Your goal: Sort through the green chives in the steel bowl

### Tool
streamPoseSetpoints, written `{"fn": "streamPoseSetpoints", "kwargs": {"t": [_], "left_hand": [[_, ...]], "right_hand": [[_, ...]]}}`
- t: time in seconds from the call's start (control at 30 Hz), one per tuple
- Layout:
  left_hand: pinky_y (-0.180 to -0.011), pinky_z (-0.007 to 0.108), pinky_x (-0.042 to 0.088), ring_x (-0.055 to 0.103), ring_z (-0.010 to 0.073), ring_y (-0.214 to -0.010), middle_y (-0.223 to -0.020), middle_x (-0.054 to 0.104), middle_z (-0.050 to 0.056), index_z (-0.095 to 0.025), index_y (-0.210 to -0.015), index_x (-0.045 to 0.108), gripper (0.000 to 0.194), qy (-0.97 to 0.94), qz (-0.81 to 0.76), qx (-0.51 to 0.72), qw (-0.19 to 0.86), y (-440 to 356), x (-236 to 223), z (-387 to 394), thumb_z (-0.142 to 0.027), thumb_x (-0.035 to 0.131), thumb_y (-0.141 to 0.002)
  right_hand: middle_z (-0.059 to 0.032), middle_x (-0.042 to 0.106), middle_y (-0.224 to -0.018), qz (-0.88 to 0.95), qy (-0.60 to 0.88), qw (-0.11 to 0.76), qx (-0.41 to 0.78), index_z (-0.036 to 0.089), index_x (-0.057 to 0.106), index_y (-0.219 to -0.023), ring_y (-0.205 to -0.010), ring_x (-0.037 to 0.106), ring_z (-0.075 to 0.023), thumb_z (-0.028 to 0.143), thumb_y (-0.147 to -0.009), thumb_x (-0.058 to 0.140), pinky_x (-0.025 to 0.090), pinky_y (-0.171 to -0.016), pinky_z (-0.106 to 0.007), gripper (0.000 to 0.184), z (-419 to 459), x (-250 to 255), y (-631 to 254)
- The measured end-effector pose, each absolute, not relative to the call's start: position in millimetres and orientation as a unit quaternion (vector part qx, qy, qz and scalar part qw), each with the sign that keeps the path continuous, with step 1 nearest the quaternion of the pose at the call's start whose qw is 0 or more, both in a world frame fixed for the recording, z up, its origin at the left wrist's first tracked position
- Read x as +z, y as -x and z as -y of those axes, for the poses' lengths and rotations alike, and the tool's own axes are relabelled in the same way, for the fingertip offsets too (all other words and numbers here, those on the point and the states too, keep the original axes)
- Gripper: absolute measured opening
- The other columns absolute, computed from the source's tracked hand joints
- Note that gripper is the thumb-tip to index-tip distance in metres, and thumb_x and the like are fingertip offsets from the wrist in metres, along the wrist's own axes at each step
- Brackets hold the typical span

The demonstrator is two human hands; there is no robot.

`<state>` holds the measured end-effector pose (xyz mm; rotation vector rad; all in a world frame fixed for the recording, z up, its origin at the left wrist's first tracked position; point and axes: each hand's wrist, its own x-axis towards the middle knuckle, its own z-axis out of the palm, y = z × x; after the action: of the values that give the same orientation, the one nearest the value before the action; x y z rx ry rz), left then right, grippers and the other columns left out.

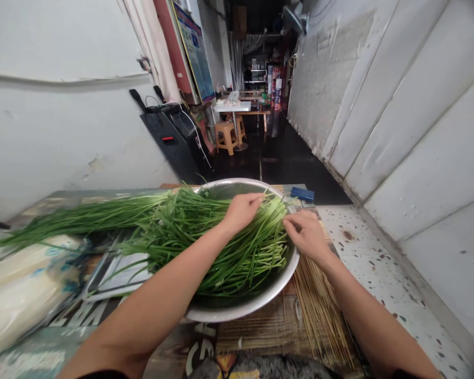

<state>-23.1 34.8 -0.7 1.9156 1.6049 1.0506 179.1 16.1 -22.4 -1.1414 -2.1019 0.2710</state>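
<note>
L hand (245, 211): fingertips bunched over chives' (245, 255) pale ends (274, 213); can't tell if gripping. R hand (306, 232): fingers curled just beyond those ends; contents, if any, hidden. Chives lie in basin (229, 315) beneath L hand (nearer), long axis approx. crosswise, leaves L of grip, ends b/w hands; thin sticks (319, 308) on R hand's near side.

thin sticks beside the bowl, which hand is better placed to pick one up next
Probably the right hand: it is at the right side of the bowl, close to the thin sticks. The left hand is farther off, over the green stalks.
</note>
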Motion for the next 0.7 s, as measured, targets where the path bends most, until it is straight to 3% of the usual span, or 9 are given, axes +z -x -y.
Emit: {"fn": "streamPoseSetpoints", "kwargs": {"t": [0.13, 0.27, 0.4, 0.7], "left_hand": [[-0.074, 0.027, 0.048, 0.063, 0.0151, -0.071, -0.086, 0.072, 0.006, -0.014, -0.093, 0.072, 0.025, -0.605, -0.61, 0.433, 0.272, 23, -12, -35, -0.023, 0.054, -0.078], [-0.051, 0.02, 0.04, 0.05, 0.0081, -0.051, -0.072, 0.068, 0.004, -0.011, -0.102, 0.068, 0.031, -0.493, -0.606, 0.485, 0.393, 21, -15, -32, -0.017, 0.055, -0.075], [-0.046, 0.018, 0.036, 0.048, 0.0066, -0.05, -0.071, 0.066, 0.005, -0.008, -0.097, 0.068, 0.029, -0.437, -0.595, 0.51, 0.442, 14, -10, -29, -0.019, 0.059, -0.072], [-0.044, 0.018, 0.034, 0.044, 0.0053, -0.047, -0.067, 0.065, 0.005, -0.009, -0.088, 0.071, 0.03, -0.409, -0.606, 0.543, 0.412, 7, -9, -31, -0.031, 0.064, -0.069]], "right_hand": [[0.0001, 0.058, -0.06, 0.796, 0.453, 0.375, 0.145, 0.02, 0.067, -0.075, -0.066, 0.052, -0.0148, 0.031, -0.085, 0.049, 0.037, -0.075, -0.03, 0.024, -16, -26, -179], [0.0017, 0.054, -0.056, 0.804, 0.437, 0.38, 0.138, 0.021, 0.067, -0.076, -0.061, 0.049, -0.0138, 0.031, -0.086, 0.049, 0.037, -0.076, -0.031, 0.023, -15, -26, -179], [0.0017, 0.057, -0.058, 0.809, 0.425, 0.377, 0.151, 0.021, 0.068, -0.077, -0.061, 0.05, -0.0133, 0.031, -0.086, 0.05, 0.037, -0.078, -0.032, 0.022, -15, -24, -179], [0.0001, 0.063, -0.063, 0.803, 0.426, 0.363, 0.205, 0.022, 0.067, -0.076, -0.071, 0.051, -0.0163, 0.03, -0.086, 0.049, 0.039, -0.078, -0.033, 0.023, -14, -24, -177]]}}
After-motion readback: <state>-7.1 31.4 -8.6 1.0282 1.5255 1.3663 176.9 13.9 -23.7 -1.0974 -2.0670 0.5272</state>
